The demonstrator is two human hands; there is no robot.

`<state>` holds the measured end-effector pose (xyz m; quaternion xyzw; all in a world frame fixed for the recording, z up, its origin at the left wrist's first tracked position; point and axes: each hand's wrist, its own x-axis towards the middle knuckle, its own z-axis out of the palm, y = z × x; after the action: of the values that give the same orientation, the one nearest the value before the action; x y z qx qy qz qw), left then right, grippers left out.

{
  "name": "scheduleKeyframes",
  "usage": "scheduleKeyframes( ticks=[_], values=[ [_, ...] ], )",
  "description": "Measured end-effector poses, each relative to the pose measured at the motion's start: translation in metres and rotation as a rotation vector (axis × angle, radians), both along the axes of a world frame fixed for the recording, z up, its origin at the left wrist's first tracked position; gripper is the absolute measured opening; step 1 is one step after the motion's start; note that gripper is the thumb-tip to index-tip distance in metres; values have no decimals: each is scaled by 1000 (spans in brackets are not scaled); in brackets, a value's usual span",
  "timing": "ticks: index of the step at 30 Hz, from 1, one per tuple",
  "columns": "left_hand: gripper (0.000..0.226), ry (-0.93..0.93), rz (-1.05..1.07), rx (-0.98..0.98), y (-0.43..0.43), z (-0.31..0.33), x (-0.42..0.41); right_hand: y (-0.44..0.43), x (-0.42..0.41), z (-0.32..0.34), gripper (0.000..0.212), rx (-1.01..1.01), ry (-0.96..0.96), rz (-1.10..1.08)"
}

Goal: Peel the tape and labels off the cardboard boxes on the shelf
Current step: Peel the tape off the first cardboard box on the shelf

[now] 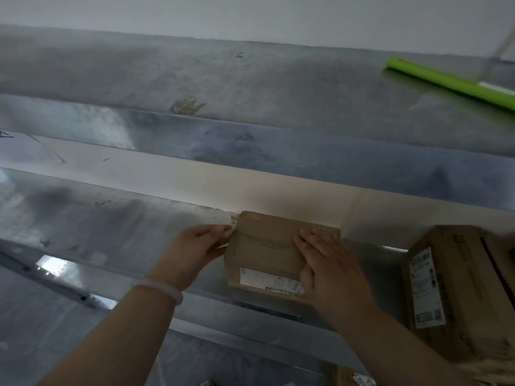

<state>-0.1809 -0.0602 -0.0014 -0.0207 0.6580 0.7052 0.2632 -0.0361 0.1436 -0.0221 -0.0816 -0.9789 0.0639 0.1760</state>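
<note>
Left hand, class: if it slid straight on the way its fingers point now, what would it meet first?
The small cardboard box. The left hand points rightward at its left edge, fingertips almost there; whether they touch it is unclear.

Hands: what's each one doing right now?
Left hand: pinching the small box at its left edge.
Right hand: gripping the same box's right end.
</note>
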Motion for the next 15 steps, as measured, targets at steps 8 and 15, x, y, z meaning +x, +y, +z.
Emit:
scheduleKeyframes(
  ticks=[8,15],
  values=[
    [32,-123,-171,-61,-7,-9,-12,1,-3,-3,53,-39,1,15],
    [11,29,-85,-230,7,-22,-12,1,0,-4,54,-57,-27,0]
  ],
)
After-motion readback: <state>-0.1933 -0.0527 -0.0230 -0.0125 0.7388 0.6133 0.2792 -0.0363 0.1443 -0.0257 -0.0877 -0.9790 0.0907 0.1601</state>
